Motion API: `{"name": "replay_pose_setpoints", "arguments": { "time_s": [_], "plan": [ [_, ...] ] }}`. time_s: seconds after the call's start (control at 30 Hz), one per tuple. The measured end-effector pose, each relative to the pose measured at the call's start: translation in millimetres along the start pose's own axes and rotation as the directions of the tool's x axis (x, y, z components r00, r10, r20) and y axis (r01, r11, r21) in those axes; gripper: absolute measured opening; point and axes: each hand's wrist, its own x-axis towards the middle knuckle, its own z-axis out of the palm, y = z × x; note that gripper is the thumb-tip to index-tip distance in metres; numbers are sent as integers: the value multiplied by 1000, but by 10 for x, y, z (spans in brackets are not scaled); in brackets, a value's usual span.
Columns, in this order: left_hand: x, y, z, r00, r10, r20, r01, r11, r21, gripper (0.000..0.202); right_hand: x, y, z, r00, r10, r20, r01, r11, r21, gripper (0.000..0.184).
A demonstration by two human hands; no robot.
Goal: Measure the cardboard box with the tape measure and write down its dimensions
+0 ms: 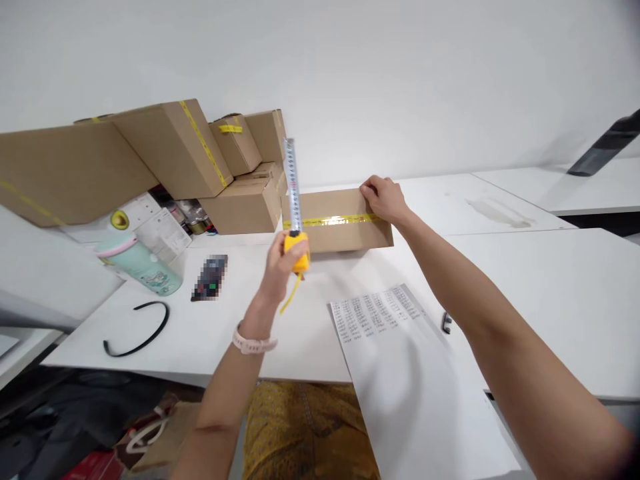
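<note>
My left hand [281, 267] is closed around a yellow tape measure [297, 249]. Its white blade [291, 183] sticks straight up in front of a flat cardboard box [334, 220] sealed with yellow tape. My right hand [384, 199] rests on the box's top right edge with its fingers curled over it. The box lies on the white table [550, 287]. A pink watch sits on my left wrist.
Several cardboard boxes [165, 150] are stacked at the back left. A mint-green bottle [140, 265] lies on its side near a phone [210, 278] and a black band [137, 330]. A printed sheet [400, 360] lies in front of me, with a small dark clip [447, 323] beside it.
</note>
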Motion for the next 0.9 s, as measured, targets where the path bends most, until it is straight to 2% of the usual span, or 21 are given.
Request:
{"name": "replay_pose_setpoints", "arguments": {
  "time_s": [0.1, 0.23, 0.4, 0.5, 0.7, 0.9],
  "plan": [
    [-220, -173, 231, 976, -155, 153, 161, 987, -29, 49, 131, -56, 49, 1000, -12, 6, 12, 996, -90, 25],
    [-227, -320, 432, 937, -268, 224, 285, 958, -45, 43, 202, -63, 87, 999, -37, 32, 41, 993, -108, 31],
    [-113, -325, 532, 933, -285, 217, 312, 945, -99, 46, 194, -42, 106, 995, -99, 6, 100, 991, -88, 45],
    [-143, -337, 579, 923, -313, 223, 342, 934, -106, 49, 193, -45, 84, 988, -148, 52, 154, 978, -142, 55],
    [-255, -479, 663, 921, -319, 224, 348, 932, -100, 49, 243, -2, 82, 950, -281, 135, 304, 933, -191, 52],
    [-291, -702, 753, 943, -275, 188, 290, 955, -57, 49, 272, 42, 117, 949, -287, 131, 309, 930, -198, 51]
  ]
}}
